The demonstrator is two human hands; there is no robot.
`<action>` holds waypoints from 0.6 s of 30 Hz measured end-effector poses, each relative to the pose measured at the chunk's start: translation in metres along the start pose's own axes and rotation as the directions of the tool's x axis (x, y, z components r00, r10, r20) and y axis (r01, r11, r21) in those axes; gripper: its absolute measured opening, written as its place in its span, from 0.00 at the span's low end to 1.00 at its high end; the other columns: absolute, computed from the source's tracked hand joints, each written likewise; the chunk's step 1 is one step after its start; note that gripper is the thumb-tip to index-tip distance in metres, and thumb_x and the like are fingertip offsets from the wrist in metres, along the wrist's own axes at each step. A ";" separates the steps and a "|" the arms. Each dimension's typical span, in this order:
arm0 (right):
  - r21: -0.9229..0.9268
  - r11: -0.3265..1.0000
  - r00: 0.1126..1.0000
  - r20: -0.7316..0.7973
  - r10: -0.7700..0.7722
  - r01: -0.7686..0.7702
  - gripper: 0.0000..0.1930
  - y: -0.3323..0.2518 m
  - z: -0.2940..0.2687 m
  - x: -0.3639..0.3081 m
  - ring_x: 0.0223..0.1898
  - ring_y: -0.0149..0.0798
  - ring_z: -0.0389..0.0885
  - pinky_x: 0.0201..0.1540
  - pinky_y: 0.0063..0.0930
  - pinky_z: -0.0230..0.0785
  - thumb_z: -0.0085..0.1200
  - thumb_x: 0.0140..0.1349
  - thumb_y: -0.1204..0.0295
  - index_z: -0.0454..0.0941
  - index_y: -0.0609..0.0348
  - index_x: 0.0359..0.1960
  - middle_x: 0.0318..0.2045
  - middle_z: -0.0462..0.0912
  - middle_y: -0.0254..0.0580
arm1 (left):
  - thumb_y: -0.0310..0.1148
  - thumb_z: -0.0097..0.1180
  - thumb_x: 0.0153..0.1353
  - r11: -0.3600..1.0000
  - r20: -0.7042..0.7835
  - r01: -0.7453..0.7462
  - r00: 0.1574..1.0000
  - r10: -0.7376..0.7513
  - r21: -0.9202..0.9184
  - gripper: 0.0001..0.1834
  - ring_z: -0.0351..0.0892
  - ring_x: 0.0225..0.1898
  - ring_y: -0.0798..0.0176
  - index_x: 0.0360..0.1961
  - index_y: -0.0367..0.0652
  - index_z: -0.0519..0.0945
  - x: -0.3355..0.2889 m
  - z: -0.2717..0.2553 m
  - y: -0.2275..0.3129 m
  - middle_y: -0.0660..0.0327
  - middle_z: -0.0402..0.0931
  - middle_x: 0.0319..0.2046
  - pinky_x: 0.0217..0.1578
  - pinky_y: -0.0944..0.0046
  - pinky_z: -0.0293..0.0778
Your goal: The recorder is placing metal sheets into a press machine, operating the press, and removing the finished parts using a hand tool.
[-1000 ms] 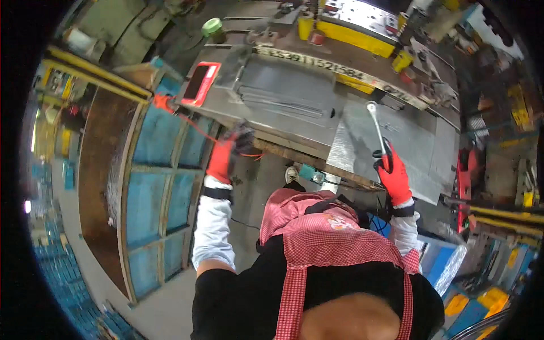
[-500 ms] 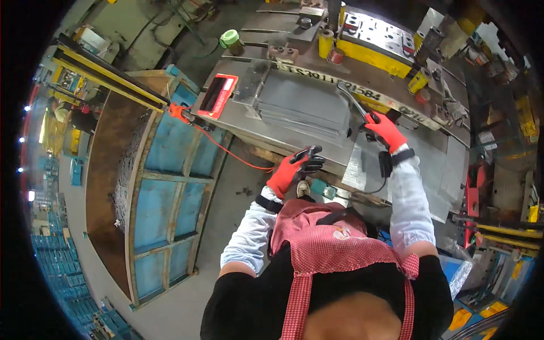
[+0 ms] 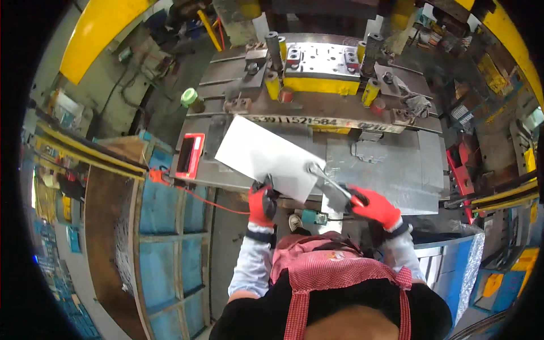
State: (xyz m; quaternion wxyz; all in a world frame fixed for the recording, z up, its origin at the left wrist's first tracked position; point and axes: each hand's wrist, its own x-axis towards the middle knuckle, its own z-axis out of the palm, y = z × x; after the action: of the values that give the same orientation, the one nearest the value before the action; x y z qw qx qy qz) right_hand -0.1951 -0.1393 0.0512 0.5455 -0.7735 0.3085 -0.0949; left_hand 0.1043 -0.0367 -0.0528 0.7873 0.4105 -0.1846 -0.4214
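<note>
A flat rectangular metal sheet (image 3: 260,152), bright with glare, is held tilted above the front of the press table. My left hand (image 3: 263,204), in a red and black glove, pinches its near edge, thumb on top. My right hand (image 3: 375,207), gloved the same, is closed round the handle of a slim metal rod tool with a round head (image 3: 330,180). That head rests on the sheet near its right end; whether it grips the sheet I cannot tell. The sheet hides most of the stack of sheets beneath it.
A die block (image 3: 322,62) with a yellow base stands at the back between upright posts. Left lie a red-framed flat item (image 3: 190,156) and a green-lidded jar (image 3: 191,100). A blue-panelled bin (image 3: 161,207) stands at left, and a blue box (image 3: 453,266) at lower right.
A metal sheet has come up off the stack toward me. My left hand, empty before, has taken its near edge. The right hand has come nearer with the rod tool, and the view has turned right.
</note>
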 end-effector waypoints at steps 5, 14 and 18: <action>0.293 0.955 0.997 -0.032 0.063 -0.051 0.33 0.015 0.006 -0.047 0.35 0.30 0.71 0.44 0.23 0.62 0.54 0.44 0.72 0.60 0.56 0.57 0.32 0.75 0.39 | 0.27 0.46 0.53 0.786 0.329 -0.220 0.944 0.022 0.578 0.13 0.70 0.27 0.69 0.39 0.35 0.75 0.044 0.076 0.053 0.64 0.73 0.30 0.28 0.70 0.66; 0.596 0.803 0.951 -0.237 0.200 -0.020 0.30 -0.053 -0.017 -0.002 0.24 0.23 0.67 0.28 0.18 0.63 0.53 0.51 0.72 0.58 0.56 0.58 0.23 0.67 0.27 | 0.41 0.41 0.58 0.270 0.878 -0.868 0.461 0.127 0.417 0.17 0.73 0.30 0.59 0.31 0.37 0.76 0.223 0.159 0.021 0.56 0.75 0.27 0.31 0.64 0.67; 0.608 0.794 0.948 -0.268 0.172 0.028 0.19 -0.029 -0.039 0.034 0.20 0.22 0.64 0.23 0.18 0.59 0.54 0.50 0.73 0.68 0.58 0.45 0.22 0.66 0.26 | 0.38 0.41 0.55 -0.156 0.715 -0.710 0.698 -0.027 0.687 0.14 0.75 0.30 0.53 0.27 0.41 0.76 0.265 0.171 0.000 0.52 0.76 0.27 0.30 0.61 0.69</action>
State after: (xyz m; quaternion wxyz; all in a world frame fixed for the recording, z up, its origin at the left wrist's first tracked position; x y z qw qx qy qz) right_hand -0.1763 -0.1834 0.0865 0.7113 -0.5217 0.3733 -0.2873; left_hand 0.1484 -0.3362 0.0343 0.2519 0.6350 -0.7303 -0.0021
